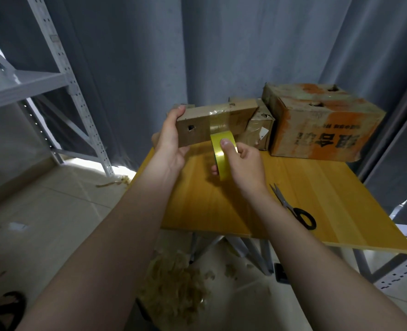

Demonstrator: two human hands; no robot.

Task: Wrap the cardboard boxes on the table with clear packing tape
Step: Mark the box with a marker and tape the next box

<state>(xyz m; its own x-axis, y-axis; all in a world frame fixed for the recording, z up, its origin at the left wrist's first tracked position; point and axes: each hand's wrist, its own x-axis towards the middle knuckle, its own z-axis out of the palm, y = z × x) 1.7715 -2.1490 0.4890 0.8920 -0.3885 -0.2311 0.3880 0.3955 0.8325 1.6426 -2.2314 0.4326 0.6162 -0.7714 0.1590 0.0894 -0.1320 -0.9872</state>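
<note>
At far left stands a grey perforated metal shelf rack (61, 75). Our left hand (171, 142) grips the end of a small flat brown cardboard box (195, 127), held on edge above the smooth yellow wooden table (341, 199), with glossy clear film across its face. Just below it, our right hand (243, 163) pinches a shiny yellowish roll of packing tape (221, 161). Behind, a tape-wrapped box (259, 132) is half hidden. Further right sit a worn orange-stained carton (317, 125) and black-handled scissors (293, 209).
</note>
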